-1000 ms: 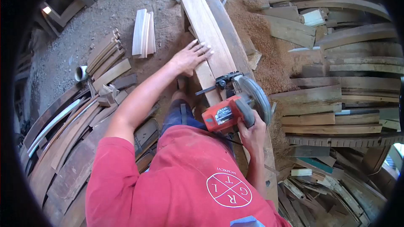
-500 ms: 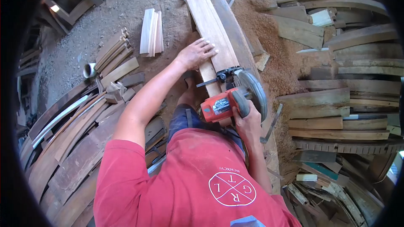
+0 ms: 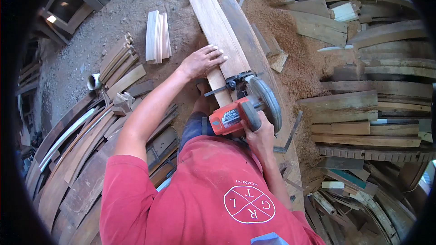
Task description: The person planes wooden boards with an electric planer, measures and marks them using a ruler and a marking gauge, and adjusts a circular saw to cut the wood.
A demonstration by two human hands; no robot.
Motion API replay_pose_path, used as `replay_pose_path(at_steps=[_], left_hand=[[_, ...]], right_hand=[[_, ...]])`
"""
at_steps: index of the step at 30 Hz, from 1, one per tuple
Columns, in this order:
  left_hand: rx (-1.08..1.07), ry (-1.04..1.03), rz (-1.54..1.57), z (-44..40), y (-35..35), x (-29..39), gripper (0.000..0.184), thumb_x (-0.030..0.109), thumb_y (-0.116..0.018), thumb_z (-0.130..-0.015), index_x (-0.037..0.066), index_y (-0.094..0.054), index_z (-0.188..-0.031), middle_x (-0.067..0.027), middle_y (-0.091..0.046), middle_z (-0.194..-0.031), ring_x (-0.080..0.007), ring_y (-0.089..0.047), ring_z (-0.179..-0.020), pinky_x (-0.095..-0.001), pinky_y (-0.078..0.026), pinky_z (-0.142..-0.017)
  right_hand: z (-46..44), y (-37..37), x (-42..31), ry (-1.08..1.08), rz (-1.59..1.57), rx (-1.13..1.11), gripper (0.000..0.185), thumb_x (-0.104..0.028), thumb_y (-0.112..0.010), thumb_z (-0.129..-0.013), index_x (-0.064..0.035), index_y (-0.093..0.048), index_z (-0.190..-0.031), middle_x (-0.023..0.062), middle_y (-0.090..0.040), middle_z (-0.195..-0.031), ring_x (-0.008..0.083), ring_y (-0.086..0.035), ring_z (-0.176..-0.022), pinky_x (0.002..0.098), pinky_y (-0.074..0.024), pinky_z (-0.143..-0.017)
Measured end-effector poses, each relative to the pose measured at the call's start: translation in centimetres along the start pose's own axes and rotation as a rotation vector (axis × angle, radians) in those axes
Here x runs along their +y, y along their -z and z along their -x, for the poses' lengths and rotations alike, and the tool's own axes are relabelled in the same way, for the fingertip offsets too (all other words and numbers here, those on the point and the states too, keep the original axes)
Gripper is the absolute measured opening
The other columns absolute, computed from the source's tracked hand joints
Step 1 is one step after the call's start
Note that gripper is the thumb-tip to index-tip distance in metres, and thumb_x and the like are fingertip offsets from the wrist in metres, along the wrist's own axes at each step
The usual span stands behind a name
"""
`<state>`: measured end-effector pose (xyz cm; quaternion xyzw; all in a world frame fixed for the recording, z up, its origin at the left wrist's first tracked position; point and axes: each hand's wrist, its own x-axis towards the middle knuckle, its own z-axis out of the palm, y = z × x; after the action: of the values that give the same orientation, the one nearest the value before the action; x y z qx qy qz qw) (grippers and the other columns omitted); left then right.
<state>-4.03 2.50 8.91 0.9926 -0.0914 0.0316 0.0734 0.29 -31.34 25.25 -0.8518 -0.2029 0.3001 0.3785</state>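
My right hand (image 3: 260, 129) is wrapped round the rear handle of a red circular saw (image 3: 230, 117). The saw's round grey blade guard (image 3: 267, 102) faces right, and its base rests at the near part of a pale wooden board (image 3: 221, 27). The blade itself is hidden. Left of the saw, my left hand (image 3: 204, 61) lies with fingers stretched out over the board's left edge, touching its top. Beneath the board runs a long, worn wooden bench (image 3: 243, 22). A narrow wood strip (image 3: 217, 84) shows under the board, below my left hand.
A small bundle of pale strips (image 3: 157, 36) lies on the dusty ground to the left. Stacked planks (image 3: 338, 106) line the right side, beside heaped sawdust (image 3: 295, 63). More boards (image 3: 84, 163) and a white pipe piece (image 3: 94, 81) are on the left. A metal bar (image 3: 290, 131) sticks out by the bench.
The view has shifted slightly, so the board, saw and both hands appear a little further left. My grip on the saw and the left hand's place on the board look the same.
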Motion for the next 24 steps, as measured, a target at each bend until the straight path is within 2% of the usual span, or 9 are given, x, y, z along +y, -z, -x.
replay_pose_path(at_steps=[4, 6, 12, 13, 15, 17, 19, 21, 24], left_hand=[[-0.010, -0.016, 0.054, -0.1, -0.5, -0.6, 0.070, 0.014, -0.068, -0.087, 0.023, -0.053, -0.156, -0.0054, -0.058, -0.150, -0.0296, -0.051, -0.143, -0.0417, -0.039, -0.127], [-0.012, -0.026, 0.078, -0.1, -0.4, -1.0, 0.071, 0.013, -0.068, -0.087, 0.023, -0.053, -0.155, -0.0051, -0.058, -0.150, -0.0294, -0.051, -0.143, -0.0414, -0.039, -0.127], [-0.101, -0.023, 0.109, -0.4, 0.4, -1.0, 0.070, 0.011, -0.067, -0.088, 0.024, -0.053, -0.155, -0.0045, -0.058, -0.150, -0.0281, -0.050, -0.144, -0.0404, -0.038, -0.128], [-0.067, -0.035, 0.089, -0.4, 0.4, -1.1, 0.064, 0.014, -0.066, -0.090, 0.024, -0.055, -0.153, -0.0048, -0.058, -0.149, -0.0286, -0.051, -0.143, -0.0406, -0.039, -0.127], [-0.036, -0.039, 0.065, 0.1, 0.5, -1.3, 0.059, 0.017, -0.065, -0.092, 0.024, -0.057, -0.150, -0.0051, -0.058, -0.149, -0.0290, -0.051, -0.142, -0.0408, -0.039, -0.126], [0.062, 0.092, -0.163, 1.1, 0.6, -0.7, 0.061, 0.014, -0.067, -0.090, 0.022, -0.058, -0.149, -0.0078, -0.057, -0.149, -0.0299, -0.050, -0.143, -0.0416, -0.037, -0.127], [0.096, 0.290, -0.127, 2.8, 1.1, 1.4, 0.058, 0.016, -0.071, -0.089, 0.018, -0.060, -0.145, -0.0116, -0.052, -0.153, -0.0300, -0.046, -0.145, -0.0440, -0.039, -0.125], [0.217, 0.978, 0.345, 4.6, 0.5, 3.8, 0.050, 0.021, -0.076, -0.091, 0.014, -0.064, -0.139, -0.0141, -0.063, -0.140, -0.0335, -0.059, -0.131, -0.0444, -0.049, -0.113], [0.023, 1.166, 1.001, 7.3, -2.9, 5.8, 0.042, 0.032, -0.078, -0.097, 0.004, -0.066, -0.126, -0.0141, -0.074, -0.108, -0.0311, -0.073, -0.098, -0.0421, -0.059, -0.090]], right_hand=[[-0.9, -0.4, -0.3, 0.013, -0.010, 0.001, 0.027, -0.019, -0.082, -0.091, -0.0036, -0.067, -0.106, 0.0244, -0.074, -0.089, 0.0472, -0.073, -0.088, 0.0510, -0.0556, -0.073], [-1.5, -0.6, -0.7, -0.004, -0.005, 0.000, 0.024, -0.012, -0.083, -0.090, -0.0011, -0.068, -0.106, 0.0191, -0.073, -0.089, 0.0337, -0.075, -0.082, 0.0412, -0.0561, -0.078], [-2.5, -1.1, -1.4, -0.012, -0.023, -0.010, 0.022, -0.010, -0.082, -0.091, -0.0006, -0.069, -0.106, 0.0184, -0.074, -0.088, 0.0323, -0.075, -0.081, 0.0405, -0.0562, -0.077], [-2.8, -1.2, -1.6, -0.010, -0.020, -0.016, 0.022, -0.010, -0.082, -0.091, -0.0006, -0.069, -0.106, 0.0184, -0.074, -0.088, 0.0323, -0.075, -0.081, 0.0405, -0.0562, -0.077], [-3.1, -1.5, -1.9, 0.021, -0.051, 0.002, 0.022, -0.015, -0.081, -0.092, -0.0022, -0.067, -0.104, 0.0245, -0.074, -0.087, 0.0467, -0.073, -0.087, 0.0500, -0.0556, -0.072], [-3.5, -1.6, -2.5, 0.007, -0.041, -0.012, 0.022, -0.014, -0.081, -0.092, -0.0020, -0.066, -0.103, 0.0244, -0.074, -0.087, 0.0466, -0.073, -0.087, 0.0500, -0.0557, -0.072], [-3.5, -1.4, -2.5, -0.007, -0.035, -0.022, 0.022, -0.014, -0.081, -0.092, -0.0018, -0.066, -0.103, 0.0242, -0.074, -0.087, 0.0466, -0.073, -0.087, 0.0500, -0.0558, -0.072], [-4.0, -1.7, -2.5, 0.021, -0.004, 0.001, 0.023, -0.014, -0.081, -0.091, -0.0015, -0.066, -0.103, 0.0237, -0.074, -0.087, 0.0464, -0.074, -0.086, 0.0499, -0.0562, -0.073], [-4.4, -1.9, -2.9, -0.004, 0.021, -0.011, 0.024, -0.014, -0.081, -0.091, -0.0010, -0.066, -0.104, 0.0236, -0.075, -0.087, 0.0460, -0.074, -0.087, 0.0500, -0.0566, -0.073]])
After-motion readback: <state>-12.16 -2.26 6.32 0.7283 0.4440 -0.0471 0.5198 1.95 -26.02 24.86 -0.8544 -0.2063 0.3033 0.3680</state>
